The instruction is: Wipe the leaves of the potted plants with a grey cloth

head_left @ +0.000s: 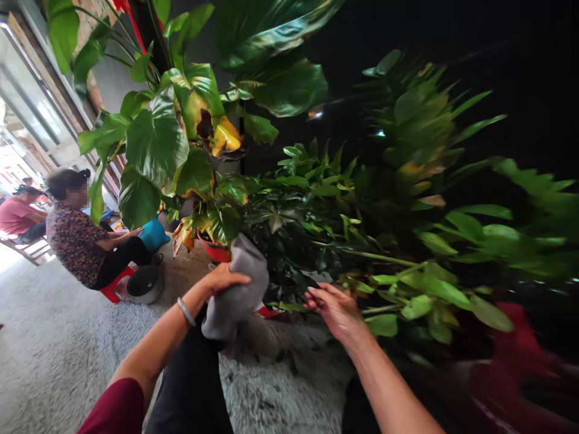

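Observation:
A grey cloth (pixel 244 283) hangs bunched from my left hand (pixel 221 280), whose fingers are closed on it. This arm wears a silver bangle at the wrist. My right hand (pixel 335 307) is pinched at the edge of a low dark-green plant (pixel 284 241), with the tip of a dark leaf at its fingertips. Shade hides part of that pinch. Beyond the cloth, a tall broad-leaved plant (pixel 156 135) with some yellow and brown leaves rises from a red pot (pixel 213 248).
Leafy stems (pixel 434 286) reach in from the right, above a blurred dark-red object (pixel 515 355). On the left a person (pixel 76 235) sits on a red stool (pixel 116 286), holding something blue, beside a dark pot (pixel 143 283). Another person sits farther back. The concrete floor (pixel 58 343) is rough.

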{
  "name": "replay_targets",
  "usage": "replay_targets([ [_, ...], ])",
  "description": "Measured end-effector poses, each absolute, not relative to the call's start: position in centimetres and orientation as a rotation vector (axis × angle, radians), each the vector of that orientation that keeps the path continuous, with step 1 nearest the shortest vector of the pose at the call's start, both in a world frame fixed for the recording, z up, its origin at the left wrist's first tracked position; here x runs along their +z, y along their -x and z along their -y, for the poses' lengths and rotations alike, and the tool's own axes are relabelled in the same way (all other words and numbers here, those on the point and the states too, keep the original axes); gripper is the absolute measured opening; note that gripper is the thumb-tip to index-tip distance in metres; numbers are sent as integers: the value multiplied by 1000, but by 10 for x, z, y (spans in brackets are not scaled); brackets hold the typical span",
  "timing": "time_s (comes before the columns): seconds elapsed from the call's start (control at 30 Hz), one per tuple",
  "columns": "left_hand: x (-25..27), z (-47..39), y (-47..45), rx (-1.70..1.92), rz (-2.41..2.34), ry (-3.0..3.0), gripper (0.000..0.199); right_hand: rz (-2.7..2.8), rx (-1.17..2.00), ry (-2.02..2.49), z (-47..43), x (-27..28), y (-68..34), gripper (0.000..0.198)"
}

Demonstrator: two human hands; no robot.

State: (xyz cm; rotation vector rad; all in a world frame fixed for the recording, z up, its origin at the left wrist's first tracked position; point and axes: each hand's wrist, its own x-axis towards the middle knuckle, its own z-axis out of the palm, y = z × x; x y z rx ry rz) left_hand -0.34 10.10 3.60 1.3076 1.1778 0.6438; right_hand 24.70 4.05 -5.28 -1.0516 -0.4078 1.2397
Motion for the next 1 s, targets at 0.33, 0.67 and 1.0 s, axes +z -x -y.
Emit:
replay_targets([
  [0.33,100,-115,-9,1201,-1040,-1124,45,503,1328,1040,-44,-50,-247,39],
  [0.67,58,-56,-25,681,-934,-1207,34,561,1367,1102,-39,-54,-256,32],
  [1.0,88,-101,-106,608,-975,-1892,25,585,1224,1038,-42,-59,-258,33],
])
